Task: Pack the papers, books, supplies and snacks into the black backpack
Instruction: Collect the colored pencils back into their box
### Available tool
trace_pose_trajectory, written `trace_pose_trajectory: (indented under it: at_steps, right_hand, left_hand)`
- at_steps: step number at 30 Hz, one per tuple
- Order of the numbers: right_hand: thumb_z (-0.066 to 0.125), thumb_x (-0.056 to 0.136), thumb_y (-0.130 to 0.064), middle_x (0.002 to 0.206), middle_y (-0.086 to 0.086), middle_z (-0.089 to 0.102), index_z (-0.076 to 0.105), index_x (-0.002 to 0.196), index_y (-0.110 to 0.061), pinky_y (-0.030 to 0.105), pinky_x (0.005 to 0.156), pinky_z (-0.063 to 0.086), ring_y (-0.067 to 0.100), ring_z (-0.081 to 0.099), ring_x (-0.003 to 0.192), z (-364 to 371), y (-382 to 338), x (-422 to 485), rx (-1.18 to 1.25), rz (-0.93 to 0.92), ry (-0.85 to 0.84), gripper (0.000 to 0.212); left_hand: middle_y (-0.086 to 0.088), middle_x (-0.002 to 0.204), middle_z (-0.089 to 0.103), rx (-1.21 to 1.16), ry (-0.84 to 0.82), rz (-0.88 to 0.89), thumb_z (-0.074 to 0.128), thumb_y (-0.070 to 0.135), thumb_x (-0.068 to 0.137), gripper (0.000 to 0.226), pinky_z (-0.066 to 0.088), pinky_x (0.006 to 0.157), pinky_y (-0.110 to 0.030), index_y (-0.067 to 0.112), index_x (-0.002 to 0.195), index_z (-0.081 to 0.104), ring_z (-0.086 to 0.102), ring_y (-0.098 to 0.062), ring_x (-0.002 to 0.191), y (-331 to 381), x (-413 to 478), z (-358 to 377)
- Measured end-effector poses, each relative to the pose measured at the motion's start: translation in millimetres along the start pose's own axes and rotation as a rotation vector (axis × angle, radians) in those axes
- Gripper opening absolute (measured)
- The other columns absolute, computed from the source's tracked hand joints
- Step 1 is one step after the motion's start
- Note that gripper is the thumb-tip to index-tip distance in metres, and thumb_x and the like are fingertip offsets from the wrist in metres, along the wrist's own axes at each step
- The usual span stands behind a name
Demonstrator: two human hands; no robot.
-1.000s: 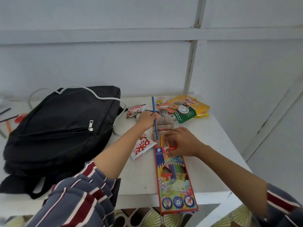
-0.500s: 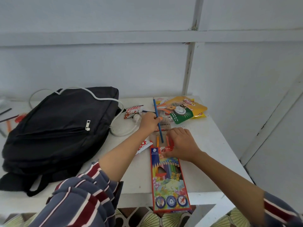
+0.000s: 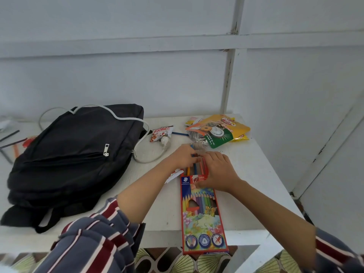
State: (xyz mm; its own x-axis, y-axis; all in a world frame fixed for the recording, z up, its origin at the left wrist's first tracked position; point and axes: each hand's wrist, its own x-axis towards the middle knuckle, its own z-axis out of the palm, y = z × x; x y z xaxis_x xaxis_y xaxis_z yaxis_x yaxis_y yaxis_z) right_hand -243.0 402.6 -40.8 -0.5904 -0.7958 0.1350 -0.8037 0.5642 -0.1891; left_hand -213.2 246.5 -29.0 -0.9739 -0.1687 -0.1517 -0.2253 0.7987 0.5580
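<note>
One black backpack (image 3: 74,156) lies flat and zipped on the white table (image 3: 256,174), and to its right sits one coloured-pencil box (image 3: 202,215) with its near end hanging over the table edge, while beyond the box lie a pile of snack packets (image 3: 218,130) whose number I cannot tell and one red-and-white sachet (image 3: 160,133) just beside the backpack. Both hands meet at the box's far, open end, where about four pencils (image 3: 197,167) stick out. The left hand (image 3: 184,155) pinches a blue pencil, and the right hand (image 3: 218,170) lies curled over the box top, pressing it down.
</note>
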Motion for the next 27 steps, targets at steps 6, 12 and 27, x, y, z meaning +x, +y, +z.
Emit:
trace_pose_trajectory:
  at_steps: [6, 12, 27]
  right_hand:
    - [0.065, 0.063, -0.071, 0.145, 0.001, 0.035, 0.03, 0.138, -0.018, 0.034, 0.11, 0.02, 0.019, 0.03, 0.133, -1, -1, 2, -0.011, 0.012, -0.035, 0.098]
    - [0.064, 0.065, -0.07, 0.146, 0.002, 0.033, 0.029, 0.14, -0.016, 0.035, 0.111, 0.018, 0.021, 0.028, 0.135, -3, -1, 3, -0.039, -0.004, -0.052, 0.098]
    - [0.07, 0.069, -0.059, 0.133, 0.002, 0.049, 0.042, 0.135, -0.019, 0.036, 0.1, 0.042, 0.022, 0.047, 0.123, -24, 1, 34, 0.263, -0.041, -0.337, 0.082]
  left_hand:
    - [-0.016, 0.113, 0.057, 0.176, 0.01, 0.036, 0.061, 0.018, 0.087, 0.042, 0.042, 0.084, -0.028, 0.012, 0.128, 0.056, 0.054, -0.026, 0.101, -5, -5, -10]
    - [-0.007, 0.144, 0.035, 0.392, -0.106, 0.017, 0.054, 0.043, 0.089, 0.05, 0.024, 0.108, -0.039, 0.019, 0.132, 0.05, 0.031, -0.024, 0.131, -19, -5, -2]
    - [0.002, 0.104, 0.062, -0.009, 0.22, 0.032, 0.06, 0.019, 0.088, 0.014, 0.044, 0.09, -0.032, 0.014, 0.094, 0.072, 0.054, -0.011, 0.1, -24, -25, -13]
